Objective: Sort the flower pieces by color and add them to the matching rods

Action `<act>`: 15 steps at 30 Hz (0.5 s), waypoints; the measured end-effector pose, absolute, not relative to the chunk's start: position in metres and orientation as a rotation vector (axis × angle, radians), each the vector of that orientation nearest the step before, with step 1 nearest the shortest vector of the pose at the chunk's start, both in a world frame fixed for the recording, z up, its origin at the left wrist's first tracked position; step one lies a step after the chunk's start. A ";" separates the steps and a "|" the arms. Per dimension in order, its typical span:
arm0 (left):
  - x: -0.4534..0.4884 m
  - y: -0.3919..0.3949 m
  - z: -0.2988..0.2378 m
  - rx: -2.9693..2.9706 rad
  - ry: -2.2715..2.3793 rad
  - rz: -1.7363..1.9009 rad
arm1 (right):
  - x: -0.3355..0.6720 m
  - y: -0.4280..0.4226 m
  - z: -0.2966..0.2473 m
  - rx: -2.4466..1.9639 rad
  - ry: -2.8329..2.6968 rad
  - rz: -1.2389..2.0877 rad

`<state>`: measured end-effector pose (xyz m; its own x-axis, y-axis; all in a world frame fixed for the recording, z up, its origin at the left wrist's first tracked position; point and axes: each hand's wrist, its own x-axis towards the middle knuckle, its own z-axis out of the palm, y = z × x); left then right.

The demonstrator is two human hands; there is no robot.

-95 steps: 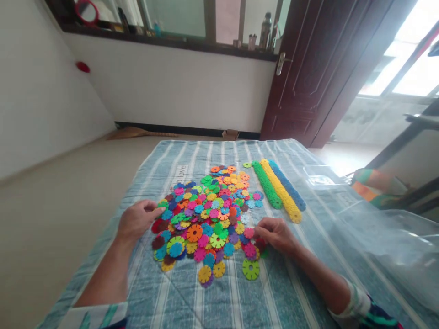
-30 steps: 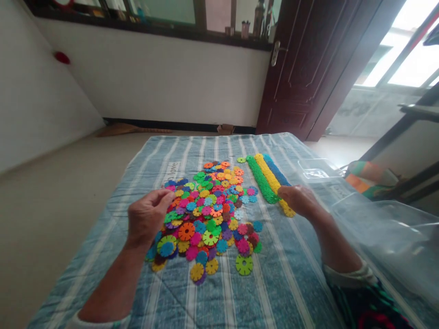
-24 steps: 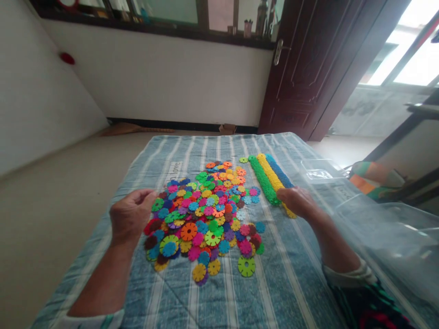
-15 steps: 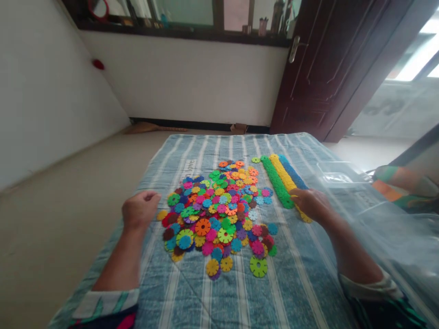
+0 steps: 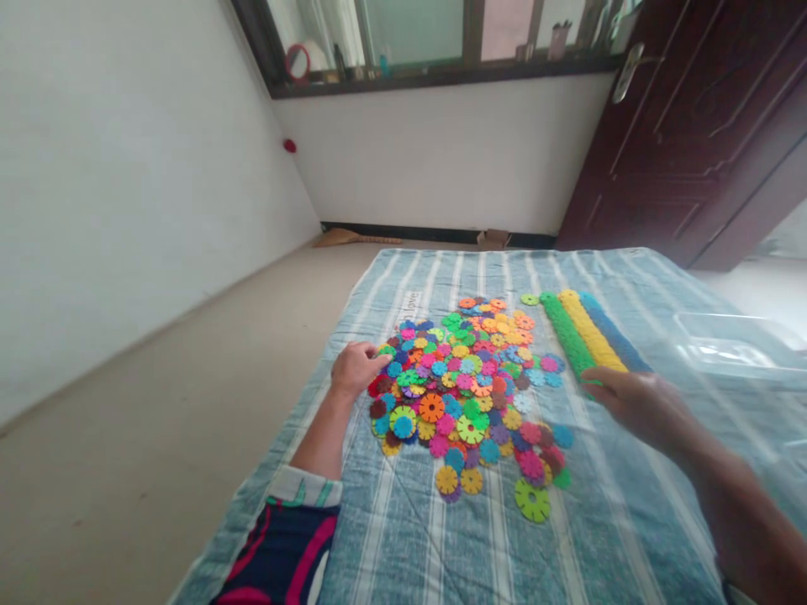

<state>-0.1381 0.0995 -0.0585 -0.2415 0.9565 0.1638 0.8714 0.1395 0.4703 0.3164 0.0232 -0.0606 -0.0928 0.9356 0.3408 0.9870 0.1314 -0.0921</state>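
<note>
A heap of multicoloured plastic snowflake discs is spread on a striped blue quilt; the left hand is held half-curled at the heap's left edge, and nothing can be seen gripped in it; the right hand is held half-closed right of the heap, just beside the lower end of a green strip of joined discs, though any grip cannot be told; yellow and blue strips lie alongside, also right of the heap; a clear plastic box is seen farther right of it.
</note>
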 end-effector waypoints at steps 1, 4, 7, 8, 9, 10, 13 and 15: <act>-0.137 0.099 -0.059 1.812 2.234 0.724 | 0.314 0.022 -0.058 -1.854 -2.139 -0.200; -0.136 0.099 -0.059 1.798 2.216 0.745 | 0.307 0.021 -0.052 -1.826 -2.189 -0.145; -0.134 0.101 -0.058 1.770 2.167 0.783 | 0.301 0.019 -0.047 -1.803 -2.182 -0.117; -0.134 0.101 -0.058 1.751 2.144 0.811 | 0.300 0.019 -0.045 -1.793 -2.184 -0.100; -0.134 0.102 -0.058 1.713 2.118 0.863 | 0.298 0.019 -0.043 -1.783 -2.186 -0.080; -0.135 0.103 -0.058 1.672 2.085 0.928 | 0.296 0.018 -0.042 -1.773 -2.189 -0.058; -0.139 0.106 -0.056 1.531 1.992 1.067 | 0.287 0.017 -0.038 -1.738 -2.207 0.031; -0.140 0.108 -0.053 1.484 1.970 1.135 | 0.279 0.016 -0.037 -1.704 -2.218 0.109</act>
